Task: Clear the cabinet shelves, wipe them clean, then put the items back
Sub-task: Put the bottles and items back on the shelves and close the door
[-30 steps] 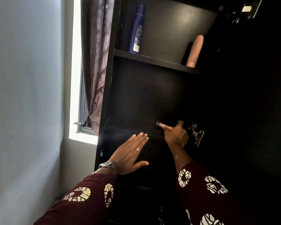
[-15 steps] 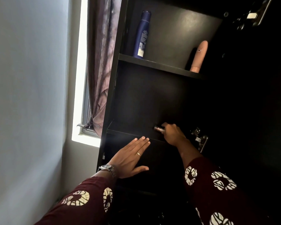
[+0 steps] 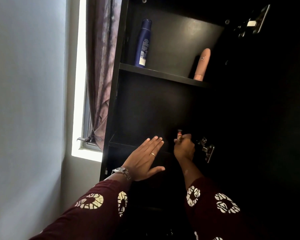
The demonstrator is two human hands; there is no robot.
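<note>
We stand at a tall dark cabinet [image 3: 154, 110]. Our right hand [image 3: 184, 148] is the one nearer the thing that matters now, a small tube [image 3: 179, 133]. Its grip pinches the tube at the bottom end with curled fingertips. The tube stands almost straight up, with its long side pointing up and its shiny reddish top above our fingers. It is over the right part of the middle shelf [image 3: 128, 142], close to the board, so we think the next move goes straight up or down. We cannot tell if the tube is going on or coming off. Our left hand [image 3: 145, 160] is just beside it on the left, its grip spread flat with straight fingers over the shelf's front edge. On the upper shelf [image 3: 163, 74] a tall smooth blue spray can [image 3: 144, 43] stands at the left. A round-topped pink bottle [image 3: 202, 64] stands at the right. The boards look hard, flat and dull black.
</note>
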